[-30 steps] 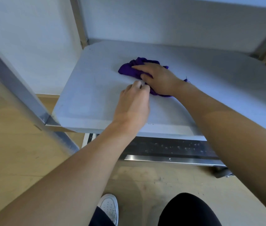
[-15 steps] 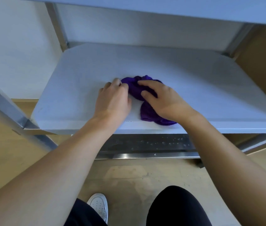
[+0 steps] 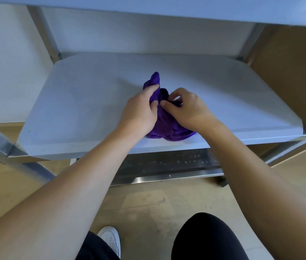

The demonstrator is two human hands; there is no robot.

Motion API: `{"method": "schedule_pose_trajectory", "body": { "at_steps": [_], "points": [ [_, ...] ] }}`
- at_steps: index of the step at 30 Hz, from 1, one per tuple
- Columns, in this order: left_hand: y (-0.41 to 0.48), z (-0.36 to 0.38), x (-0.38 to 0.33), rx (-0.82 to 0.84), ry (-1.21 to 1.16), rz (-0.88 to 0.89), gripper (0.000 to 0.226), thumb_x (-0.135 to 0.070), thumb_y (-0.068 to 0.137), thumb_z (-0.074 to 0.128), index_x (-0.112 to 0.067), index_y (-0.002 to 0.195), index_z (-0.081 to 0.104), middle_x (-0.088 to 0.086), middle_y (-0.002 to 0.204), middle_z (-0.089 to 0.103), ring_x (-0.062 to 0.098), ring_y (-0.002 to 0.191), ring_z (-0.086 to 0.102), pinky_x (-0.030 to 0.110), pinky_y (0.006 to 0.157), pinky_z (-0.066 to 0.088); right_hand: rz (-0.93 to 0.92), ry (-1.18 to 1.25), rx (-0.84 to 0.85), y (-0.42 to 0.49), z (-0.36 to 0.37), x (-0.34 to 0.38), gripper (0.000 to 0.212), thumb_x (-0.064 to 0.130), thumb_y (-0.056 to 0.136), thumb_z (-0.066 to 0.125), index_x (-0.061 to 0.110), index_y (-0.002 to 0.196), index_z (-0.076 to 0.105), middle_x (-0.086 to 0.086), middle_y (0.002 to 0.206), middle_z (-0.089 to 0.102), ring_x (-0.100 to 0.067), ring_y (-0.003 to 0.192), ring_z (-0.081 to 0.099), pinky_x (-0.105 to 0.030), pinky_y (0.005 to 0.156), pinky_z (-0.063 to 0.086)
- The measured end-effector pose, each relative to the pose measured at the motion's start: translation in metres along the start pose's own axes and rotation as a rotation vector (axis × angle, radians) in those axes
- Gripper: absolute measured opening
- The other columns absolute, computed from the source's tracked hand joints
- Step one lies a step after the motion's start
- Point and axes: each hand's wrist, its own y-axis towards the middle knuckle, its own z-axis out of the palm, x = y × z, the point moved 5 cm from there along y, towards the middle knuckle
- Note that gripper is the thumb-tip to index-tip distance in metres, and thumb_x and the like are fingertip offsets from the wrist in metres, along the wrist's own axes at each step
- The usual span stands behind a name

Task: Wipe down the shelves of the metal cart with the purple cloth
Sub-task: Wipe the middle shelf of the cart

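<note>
The purple cloth (image 3: pixel 164 126) is bunched up near the front middle of the cart's grey middle shelf (image 3: pixel 77 102). My left hand (image 3: pixel 139 111) grips its left side, with one corner of cloth sticking up past my fingers. My right hand (image 3: pixel 188 107) pinches the cloth from the right, fingertips close to my left thumb. The cloth's lower part rests on the shelf by the front edge.
The top shelf (image 3: pixel 186 8) overhangs the work area. Metal uprights (image 3: pixel 43 32) stand at the corners. A lower metal shelf (image 3: pixel 167 164) with water drops shows under the front edge. A wooden panel (image 3: pixel 291 72) is on the right. My shoe (image 3: pixel 111 239) and knees are below.
The cloth has come from further back on the shelf towards the front edge. Both hands went from pressing it flat to gathering it up between them.
</note>
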Motion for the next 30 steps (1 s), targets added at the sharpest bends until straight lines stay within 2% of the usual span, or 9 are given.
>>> {"method": "schedule_pose_trajectory", "body": {
  "at_steps": [5, 9, 11, 14, 17, 20, 23, 27, 30],
  "points": [
    [0.005, -0.008, 0.013, -0.085, -0.423, -0.130, 0.046, -0.002, 0.090, 0.058, -0.028, 0.128, 0.054, 0.004, 0.106, 0.068, 0.018, 0.085, 0.065, 0.043, 0.090, 0.055, -0.007, 0.119, 0.021, 0.003, 0.005, 0.009, 0.049, 0.050, 0.082, 0.068, 0.019, 0.114, 0.048, 0.004, 0.096, 0.059, -0.018, 0.089, 0.058, -0.027, 0.071, 0.040],
    [0.007, -0.014, 0.020, -0.133, -0.600, -0.194, 0.045, -0.006, 0.089, 0.065, -0.017, 0.130, 0.049, 0.005, 0.108, 0.070, 0.018, 0.092, 0.069, 0.042, 0.092, 0.055, 0.202, 0.259, 0.130, 0.007, 0.003, 0.000, 0.072, 0.062, 0.070, 0.074, 0.010, 0.118, 0.060, -0.006, 0.105, 0.067, -0.015, 0.090, 0.062, -0.027, 0.072, 0.045],
    [0.008, -0.020, 0.017, -0.148, -0.590, -0.141, 0.027, -0.010, 0.089, 0.067, -0.015, 0.114, 0.060, 0.004, 0.102, 0.073, 0.017, 0.091, 0.071, 0.042, 0.090, 0.057, 0.187, 0.331, 0.167, 0.008, 0.001, 0.001, 0.062, 0.058, 0.071, 0.075, 0.006, 0.103, 0.068, -0.009, 0.095, 0.072, -0.013, 0.078, 0.066, -0.026, 0.068, 0.050],
    [0.006, -0.026, 0.012, -0.148, -0.496, -0.060, 0.011, -0.019, 0.093, 0.062, -0.022, 0.103, 0.060, 0.005, 0.086, 0.073, 0.019, 0.073, 0.069, 0.036, 0.069, 0.057, 0.146, 0.578, 0.160, 0.010, 0.003, 0.002, 0.040, 0.038, 0.079, 0.078, 0.015, 0.107, 0.061, -0.008, 0.092, 0.072, -0.015, 0.078, 0.071, -0.026, 0.068, 0.055],
    [0.006, -0.029, 0.010, -0.170, -0.312, 0.020, 0.010, -0.024, 0.099, 0.052, -0.019, 0.107, 0.051, 0.001, 0.064, 0.054, 0.016, 0.051, 0.046, 0.027, 0.051, 0.038, 0.090, 0.721, 0.099, 0.013, 0.001, 0.002, 0.018, 0.020, 0.089, 0.068, 0.020, 0.103, 0.055, -0.015, 0.086, 0.068, -0.023, 0.070, 0.065, -0.035, 0.065, 0.053],
    [0.007, -0.038, 0.015, -0.231, -0.268, 0.011, 0.008, -0.024, 0.100, 0.047, -0.019, 0.107, 0.047, -0.001, 0.059, 0.042, 0.014, 0.046, 0.035, 0.025, 0.045, 0.031, 0.122, 0.756, 0.019, 0.016, -0.005, -0.003, 0.015, 0.018, 0.093, 0.059, 0.021, 0.106, 0.053, -0.014, 0.080, 0.063, -0.027, 0.071, 0.058, -0.058, 0.076, 0.054],
    [0.008, -0.045, 0.015, -0.249, -0.275, 0.029, 0.006, -0.023, 0.099, 0.050, -0.020, 0.103, 0.046, 0.002, 0.059, 0.043, 0.016, 0.045, 0.035, 0.028, 0.045, 0.032, 0.110, 0.666, -0.045, 0.019, -0.009, 0.001, 0.019, 0.026, 0.095, 0.055, 0.022, 0.114, 0.052, -0.013, 0.085, 0.063, -0.026, 0.070, 0.057, -0.058, 0.075, 0.054],
    [0.006, -0.047, 0.020, -0.262, -0.304, -0.045, 0.019, -0.023, 0.097, 0.055, -0.022, 0.111, 0.043, 0.001, 0.062, 0.046, 0.013, 0.045, 0.039, 0.020, 0.044, 0.036, 0.110, 0.597, -0.027, 0.019, -0.003, 0.000, 0.044, 0.038, 0.095, 0.055, 0.029, 0.136, 0.039, -0.012, 0.096, 0.067, -0.028, 0.082, 0.064, -0.045, 0.081, 0.058],
    [0.007, -0.046, 0.025, -0.109, -0.441, -0.056, 0.059, -0.014, 0.086, 0.067, -0.035, 0.133, 0.038, 0.011, 0.079, 0.065, 0.020, 0.061, 0.062, 0.028, 0.065, 0.055, -0.040, 0.518, 0.114, 0.014, 0.002, 0.001, 0.061, 0.038, 0.089, 0.065, 0.031, 0.143, 0.039, 0.002, 0.107, 0.062, -0.012, 0.101, 0.059, -0.029, 0.093, 0.050]
  ]
}}
